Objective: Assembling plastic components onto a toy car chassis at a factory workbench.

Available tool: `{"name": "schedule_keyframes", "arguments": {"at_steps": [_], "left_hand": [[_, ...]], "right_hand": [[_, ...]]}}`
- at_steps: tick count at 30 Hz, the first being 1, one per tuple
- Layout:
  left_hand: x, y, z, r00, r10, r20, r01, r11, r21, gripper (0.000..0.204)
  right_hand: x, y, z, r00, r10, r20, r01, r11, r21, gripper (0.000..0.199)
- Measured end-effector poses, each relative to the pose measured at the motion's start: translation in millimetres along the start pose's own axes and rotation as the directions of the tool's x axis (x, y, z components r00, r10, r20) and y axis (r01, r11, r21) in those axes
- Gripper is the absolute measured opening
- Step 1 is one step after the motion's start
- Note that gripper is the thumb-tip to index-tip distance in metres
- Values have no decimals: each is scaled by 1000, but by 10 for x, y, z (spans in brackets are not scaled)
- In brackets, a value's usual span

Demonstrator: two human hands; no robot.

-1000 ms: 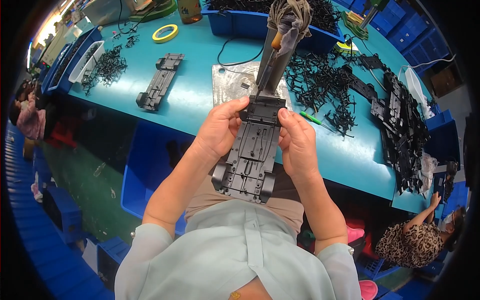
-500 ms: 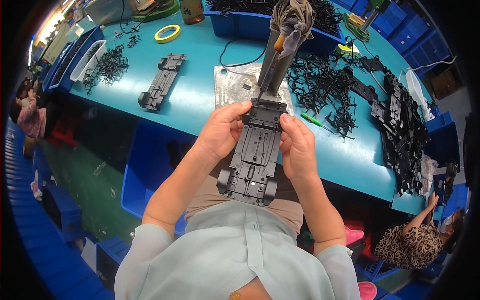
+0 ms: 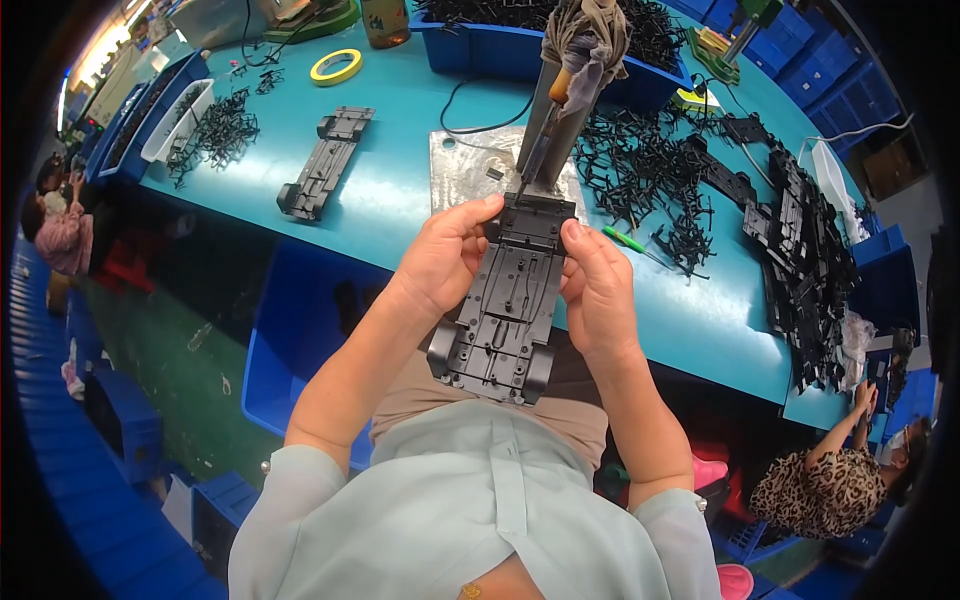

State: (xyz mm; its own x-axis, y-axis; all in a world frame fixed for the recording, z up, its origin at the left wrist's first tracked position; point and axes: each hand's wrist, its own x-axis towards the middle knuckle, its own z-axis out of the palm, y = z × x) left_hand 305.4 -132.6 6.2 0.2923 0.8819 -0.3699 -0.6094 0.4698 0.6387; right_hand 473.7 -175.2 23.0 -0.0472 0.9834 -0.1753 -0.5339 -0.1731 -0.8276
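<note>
Both hands grip a long black plastic chassis plate (image 3: 505,300), its far end at the tip of a slim metal rod (image 3: 524,180) on an upright machine post. My left hand (image 3: 447,255) is closed on the left edge near the far end, thumb on top. Across from it, my right hand (image 3: 597,280) pinches the right edge with the thumb on top and fingers underneath. The near end of the plate tilts down over my lap. Beneath the rod lies a scuffed metal base plate (image 3: 460,175), partly covered by the chassis.
Another black chassis (image 3: 327,165) lies left on the teal table, below a yellow tape roll (image 3: 336,67). Small black parts (image 3: 640,170) lie heaped to the right beside a green-handled tool (image 3: 622,238). More chassis plates (image 3: 800,250) are piled farther right. A blue bin (image 3: 450,50) stands behind.
The chassis's near end has swung slightly left and up, while its far end stays by the rod. Both hands keep their hold, the right shifting very slightly.
</note>
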Motion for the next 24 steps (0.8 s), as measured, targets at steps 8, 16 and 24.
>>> {"name": "schedule_keyframes", "arguments": {"at_steps": [8, 16, 24], "left_hand": [[-6, 13, 10, 1000, -13, 16, 13, 1000, 5, 13], [31, -41, -85, 999, 12, 40, -13, 999, 35, 15], [-17, -46, -300, 996, 59, 68, -61, 998, 26, 18]], "right_hand": [[22, 13, -7, 1000, 4, 2, -4, 1000, -2, 26], [61, 119, -79, 999, 26, -21, -26, 1000, 10, 25], [106, 280, -10, 998, 54, 44, -59, 992, 116, 23]]}}
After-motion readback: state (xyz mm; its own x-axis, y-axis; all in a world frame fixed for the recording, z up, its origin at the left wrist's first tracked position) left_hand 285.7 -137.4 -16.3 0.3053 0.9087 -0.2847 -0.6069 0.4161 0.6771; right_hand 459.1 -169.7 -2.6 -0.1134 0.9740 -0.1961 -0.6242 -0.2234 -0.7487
